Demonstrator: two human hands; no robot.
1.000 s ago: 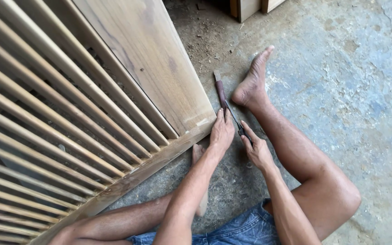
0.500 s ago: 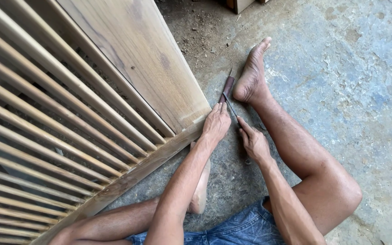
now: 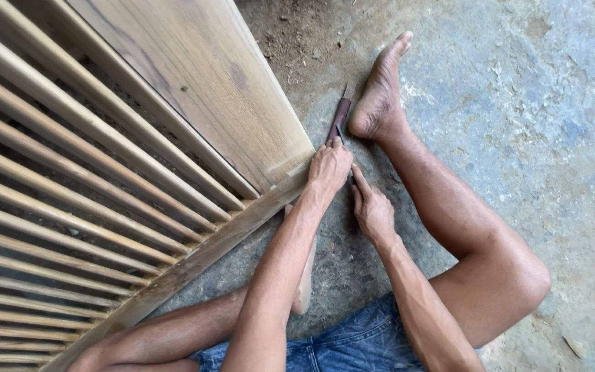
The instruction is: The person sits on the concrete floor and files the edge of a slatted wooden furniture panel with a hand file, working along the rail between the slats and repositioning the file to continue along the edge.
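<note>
My left hand (image 3: 329, 167) rests at the lower corner of a big wooden slatted panel (image 3: 194, 89). Its fingers are closed over the near end of a slim tool with a dark red-brown handle (image 3: 339, 117). The tool's metal tip points away from me, beside my bare right foot (image 3: 378, 96). My right hand (image 3: 373, 208) lies just right of the left one on the floor, fingers stretched toward it. The left hand hides whether the right hand grips anything.
The panel's frame rail (image 3: 215, 244) runs diagonally past my left forearm, with many thin slats (image 3: 70, 207) behind it. My right leg (image 3: 463, 234) is bent on the rough concrete floor (image 3: 538, 124); wood debris (image 3: 297, 34) lies at the top.
Both hands have shifted a little toward the panel's corner. The tool has swung from leaning up-left to pointing up-right beside the foot.
</note>
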